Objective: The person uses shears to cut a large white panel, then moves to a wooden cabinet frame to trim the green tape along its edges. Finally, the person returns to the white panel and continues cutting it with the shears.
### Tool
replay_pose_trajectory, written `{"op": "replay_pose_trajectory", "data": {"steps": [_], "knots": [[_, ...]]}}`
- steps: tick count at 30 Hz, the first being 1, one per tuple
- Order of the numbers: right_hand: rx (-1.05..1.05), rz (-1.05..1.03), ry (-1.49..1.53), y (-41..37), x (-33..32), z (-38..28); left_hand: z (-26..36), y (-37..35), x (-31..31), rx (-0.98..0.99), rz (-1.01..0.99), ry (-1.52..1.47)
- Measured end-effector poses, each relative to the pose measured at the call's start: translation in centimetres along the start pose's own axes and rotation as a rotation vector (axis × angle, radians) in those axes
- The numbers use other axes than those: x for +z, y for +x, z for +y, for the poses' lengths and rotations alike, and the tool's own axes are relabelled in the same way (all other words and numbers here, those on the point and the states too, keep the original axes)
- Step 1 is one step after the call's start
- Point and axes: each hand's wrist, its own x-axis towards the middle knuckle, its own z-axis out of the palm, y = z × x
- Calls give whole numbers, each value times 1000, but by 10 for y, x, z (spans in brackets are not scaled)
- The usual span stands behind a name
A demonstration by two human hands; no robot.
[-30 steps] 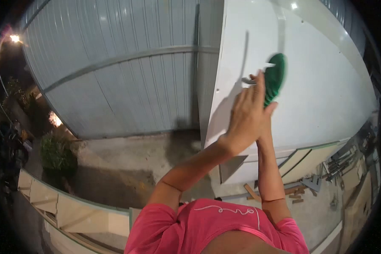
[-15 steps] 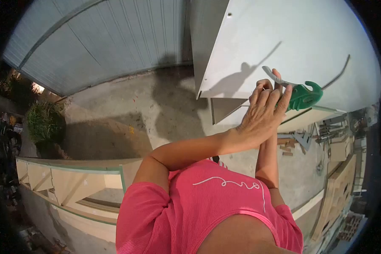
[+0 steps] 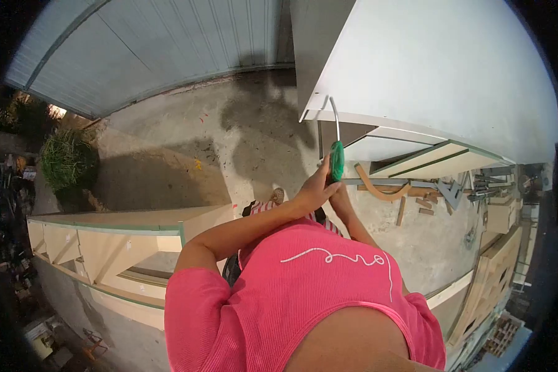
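Observation:
A green-bodied tool (image 3: 336, 162) with a thin, curved silver strip stands upright between my hands, seen edge-on. My left hand (image 3: 317, 188) is closed at its lower left side, fingers against the green body. Close behind it, my right hand (image 3: 339, 196) is closed around the tool's lower end, its fingers mostly hidden. The strip's upper end overlaps the near corner of a large white cabinet panel (image 3: 434, 68) and throws a short shadow there.
A cream cabinet frame with green edges (image 3: 111, 248) lies at left. Wood offcuts (image 3: 425, 203), a curved wooden strip (image 3: 378, 191) and metal squares (image 3: 451, 193) are on the concrete floor (image 3: 409, 242) at right. A grassy plant (image 3: 70, 159) stands far left by a corrugated metal wall (image 3: 167, 43).
Both hands have come down and left, away from the white panel's face, bringing the green tool with them. It has turned edge-on. My left fingers, raised over the strip before, are now lower.

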Motion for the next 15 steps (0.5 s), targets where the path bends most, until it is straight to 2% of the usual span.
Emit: {"op": "replay_pose_trajectory", "data": {"steps": [1, 3, 5, 8, 10, 13, 14, 15], "knots": [[-3, 4, 6, -3, 3, 8, -15, 1, 4, -20, 53, 90], [119, -40, 94, -3, 6, 23, -35, 5, 8, -47, 58, 136], [104, -36, 78, -2, 4, 25, -47, 9, 13, -69, 59, 181], [82, -20, 155, -2, 4, 29, -52, 9, 16, 14, 132, 179], [111, -36, 156, -1, 5, 22, -46, 10, 13, -72, 90, 78], [24, -50, 199, -1, 2, 28, -33, 8, 14, -92, 103, 130], [9, -16, 221, 4, -1, 54, -33, 7, 15, -83, 69, 155], [-31, -46, 65, 15, -5, 99, -36, 8, 17, -113, 90, 210]]}}
